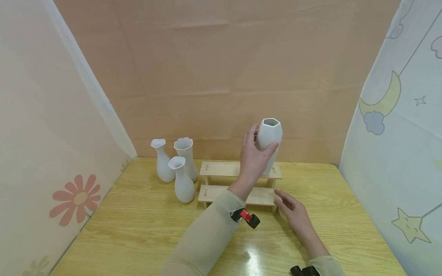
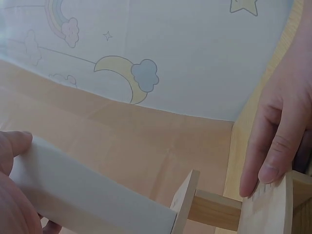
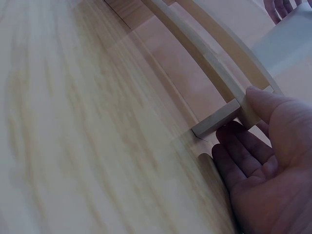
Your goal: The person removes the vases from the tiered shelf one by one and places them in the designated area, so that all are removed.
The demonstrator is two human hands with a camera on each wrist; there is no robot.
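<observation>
My left hand (image 1: pixel 253 157) grips a tall white vase (image 1: pixel 270 136) with a five-sided mouth, thumb on the near side and fingers round the far side. The vase stands nearly upright at the right part of the upper tier of a two-step wooden stand (image 1: pixel 221 169); its base meets the board in the left wrist view. My right hand (image 1: pixel 295 214) holds the right end of the lower tier (image 3: pixel 209 73), with the thumb on the board's edge and the other fingers curled beside and below it. The left forearm hides part of the lower tier.
Left of the stand, three white vases stand close together: one with a flared mouth (image 1: pixel 164 165), one with a scalloped rim (image 1: pixel 186 153) and a shorter one in front (image 1: pixel 184 188). Cloth walls enclose the wooden table (image 1: pixel 138 230) at the back and both sides.
</observation>
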